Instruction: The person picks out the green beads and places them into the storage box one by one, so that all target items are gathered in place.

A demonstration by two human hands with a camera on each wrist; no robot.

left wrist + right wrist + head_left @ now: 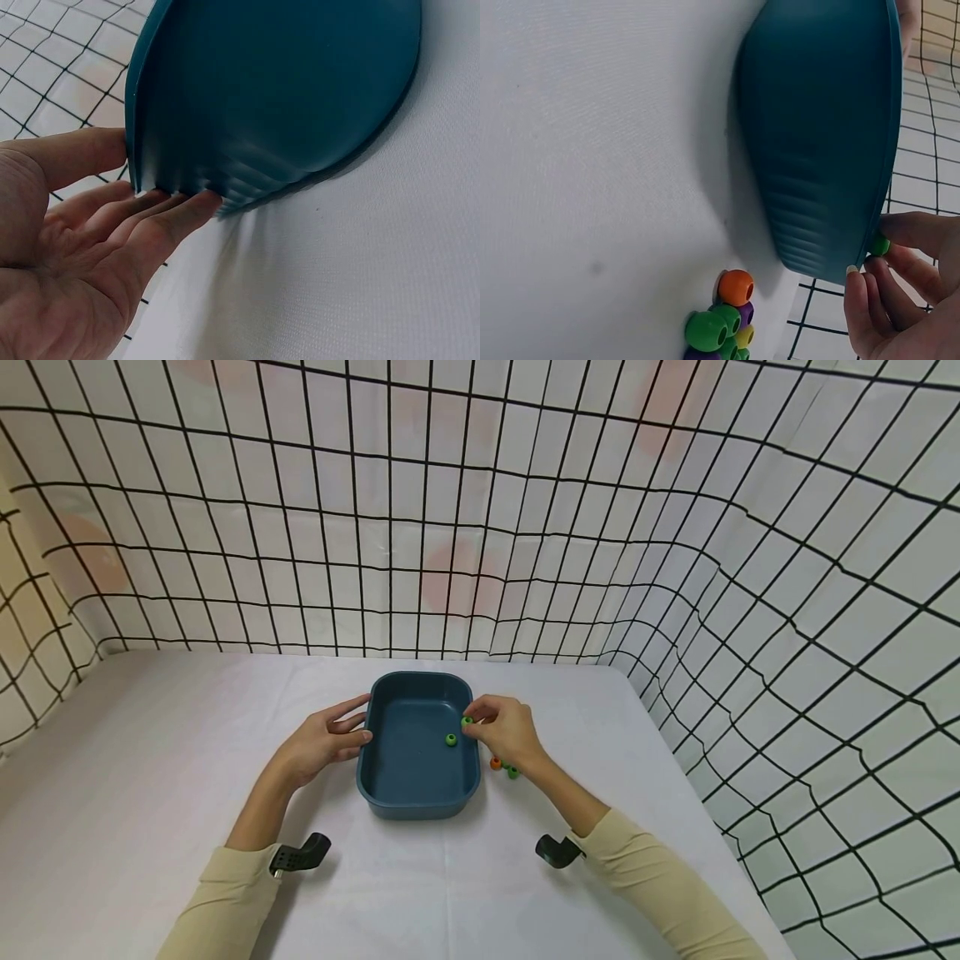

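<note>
A blue-teal rectangular tub (420, 810) stands between the two hands. A green bead (451, 740) lies inside it, toward the right wall. My right hand (504, 727) pinches another green bead (879, 244) between thumb and fingers at the tub's right rim. On the other side, my left hand (324, 745) touches the left wall with its fingers extended, the thumb against the rim (131, 142). In the right wrist view, an orange bead (736, 287) and a green bead (706, 331) sit in a small cluster with purple and yellow ones on the cloth.
White cloth (450, 893) covers the table. Black wire grid panels (390, 527) stand along the back and both sides, with pale sheeting behind them. A black wrist device (300, 853) is on the left forearm, and a similar one (558, 852) on the right.
</note>
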